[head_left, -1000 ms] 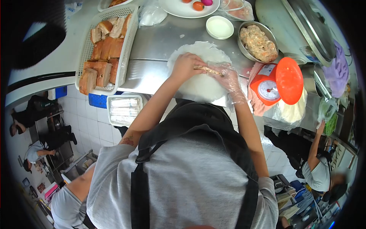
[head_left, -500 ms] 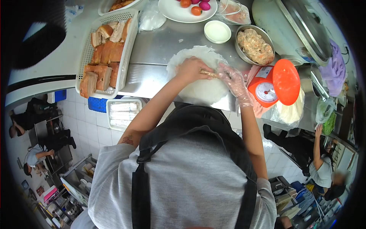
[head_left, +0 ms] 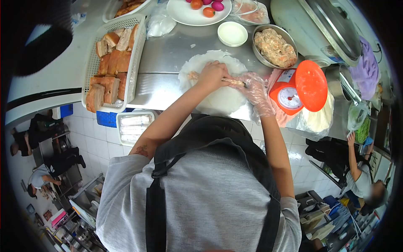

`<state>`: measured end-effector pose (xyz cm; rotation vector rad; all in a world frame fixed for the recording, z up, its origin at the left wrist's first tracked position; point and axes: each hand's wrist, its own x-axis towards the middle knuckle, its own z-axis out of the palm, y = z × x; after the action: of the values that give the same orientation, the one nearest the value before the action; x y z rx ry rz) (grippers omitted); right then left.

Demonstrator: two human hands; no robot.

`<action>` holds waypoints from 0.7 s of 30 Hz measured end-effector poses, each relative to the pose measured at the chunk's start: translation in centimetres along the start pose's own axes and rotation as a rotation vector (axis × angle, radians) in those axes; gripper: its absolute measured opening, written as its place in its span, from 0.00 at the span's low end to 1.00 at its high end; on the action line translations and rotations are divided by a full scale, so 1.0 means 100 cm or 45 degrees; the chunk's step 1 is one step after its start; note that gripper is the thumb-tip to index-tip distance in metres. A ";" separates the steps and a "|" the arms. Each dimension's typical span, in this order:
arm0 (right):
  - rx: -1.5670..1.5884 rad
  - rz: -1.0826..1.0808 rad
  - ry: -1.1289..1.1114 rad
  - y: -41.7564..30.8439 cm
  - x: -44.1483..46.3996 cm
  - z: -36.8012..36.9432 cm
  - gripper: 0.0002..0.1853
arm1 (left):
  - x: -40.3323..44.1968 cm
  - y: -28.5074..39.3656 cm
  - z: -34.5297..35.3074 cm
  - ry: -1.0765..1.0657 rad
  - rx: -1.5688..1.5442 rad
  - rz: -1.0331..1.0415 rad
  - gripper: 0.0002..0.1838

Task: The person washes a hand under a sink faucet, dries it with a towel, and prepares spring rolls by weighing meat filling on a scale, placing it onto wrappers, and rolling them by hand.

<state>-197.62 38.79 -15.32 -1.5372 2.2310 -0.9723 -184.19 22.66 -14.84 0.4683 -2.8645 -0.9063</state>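
Thin white round wrapper sheets (head_left: 222, 101) lie stacked at the front edge of the steel counter. Across them runs a narrow strip of pale minced filling (head_left: 233, 82), with a little of it showing past my left knuckles. My bare left hand (head_left: 213, 75) is closed over the strip, its fingers curled down. In a clear plastic glove, my right hand (head_left: 254, 89) pinches the strip's right end. The glove and my fingers partly hide that end. A steel bowl of minced meat mixture (head_left: 275, 47) stands beyond my right hand.
At left is a white basket (head_left: 136, 63) of roasted pork chunks. A small white bowl (head_left: 232, 34) and a plate (head_left: 176, 12) with tomatoes sit at the back. An orange scale (head_left: 289, 97) stands right of my glove. A co-worker (head_left: 361, 176) is at far right.
The view has shifted slightly, so the counter things appear a little further left. My gloved fingers have turned and closed more around the strip's right end. My left hand stays on the strip.
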 end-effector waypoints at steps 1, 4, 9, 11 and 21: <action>-0.018 -0.042 0.019 0.004 -0.001 0.000 0.18 | -0.001 0.003 -0.002 0.002 0.006 0.000 0.13; -0.060 -0.070 -0.005 0.001 -0.002 -0.009 0.19 | -0.002 -0.004 0.005 0.087 -0.043 0.143 0.12; -0.111 -0.028 -0.036 0.012 -0.003 -0.010 0.19 | 0.004 -0.008 0.005 -0.006 -0.013 0.160 0.15; -0.127 0.001 -0.070 0.010 -0.004 -0.012 0.18 | 0.003 -0.011 0.005 0.027 0.028 0.184 0.15; -0.104 0.094 -0.179 0.019 -0.005 -0.017 0.31 | 0.004 -0.006 0.010 -0.009 0.008 0.233 0.17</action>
<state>-199.72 40.29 -15.40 -1.4955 2.2356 -0.7376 -184.61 22.56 -16.02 0.1996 -2.8585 -0.8686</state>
